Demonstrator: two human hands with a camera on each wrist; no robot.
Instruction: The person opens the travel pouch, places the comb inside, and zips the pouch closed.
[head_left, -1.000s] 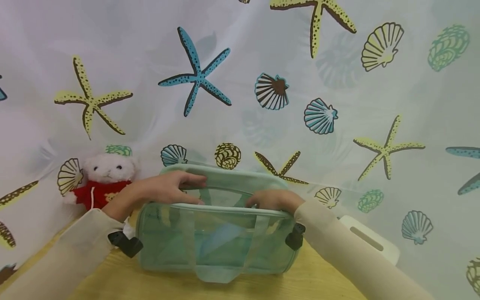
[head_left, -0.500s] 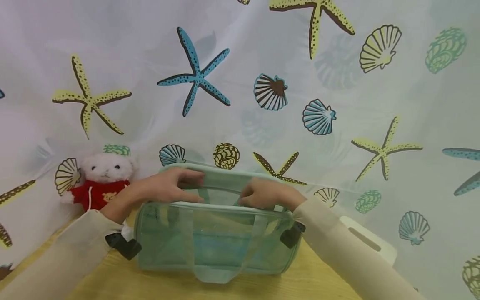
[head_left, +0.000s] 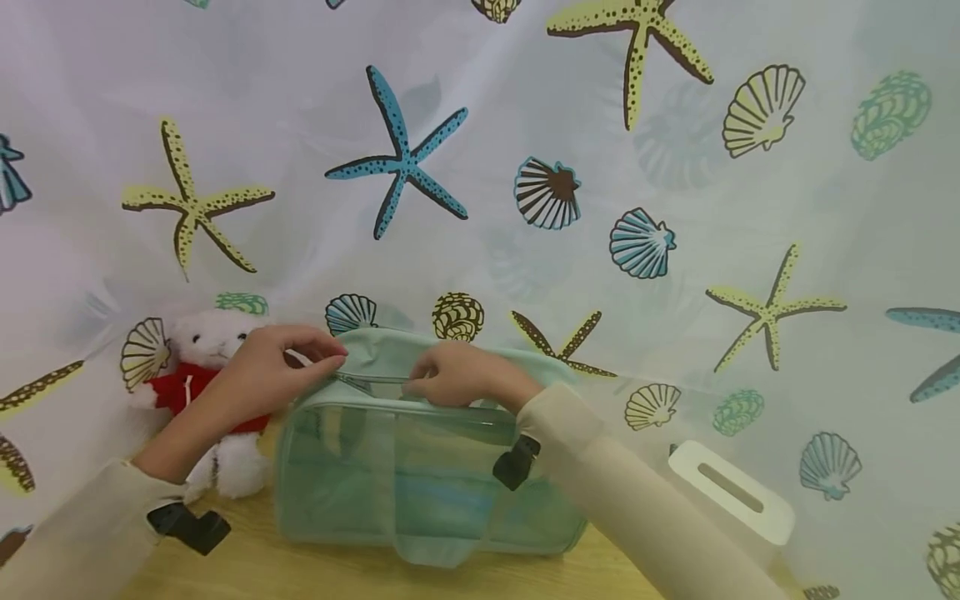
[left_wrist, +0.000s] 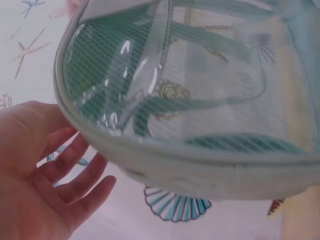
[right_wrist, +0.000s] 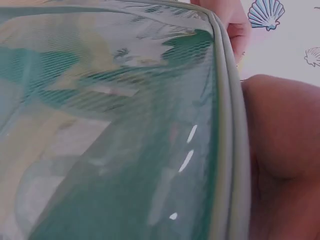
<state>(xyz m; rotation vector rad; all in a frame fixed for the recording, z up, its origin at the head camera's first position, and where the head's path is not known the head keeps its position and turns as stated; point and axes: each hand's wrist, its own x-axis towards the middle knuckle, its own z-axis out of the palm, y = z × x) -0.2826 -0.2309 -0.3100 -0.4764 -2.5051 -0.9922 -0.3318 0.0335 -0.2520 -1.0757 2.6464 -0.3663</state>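
A translucent mint-green zippered bag (head_left: 352,475) stands on the table, its top partly open along the zipper (head_left: 356,381). At the bag's upper left corner, my left hand (head_left: 273,367) pinches the top edge with thumb and index finger. Its other fingers (left_wrist: 82,180) curve loosely beside the bag's rim in the left wrist view. Farther right along the opening, my right hand (head_left: 468,375) grips the top edge with curled fingers, its fingertips partly hidden. In the right wrist view the right hand (right_wrist: 285,135) is close against the piped rim.
A white plush bear (head_left: 240,462) in a red top sits left of the bag, partly behind my left arm. A white object with a slotted handle (head_left: 776,525) stands at the right. Behind everything hangs a curtain (head_left: 480,100) printed with starfish and shells; the table (head_left: 247,558) is yellow wood.
My left hand has shifted left from the opening's middle to the bag's upper left corner. My right hand has moved left along the opening. The bag's top is drawn closer together at the left.
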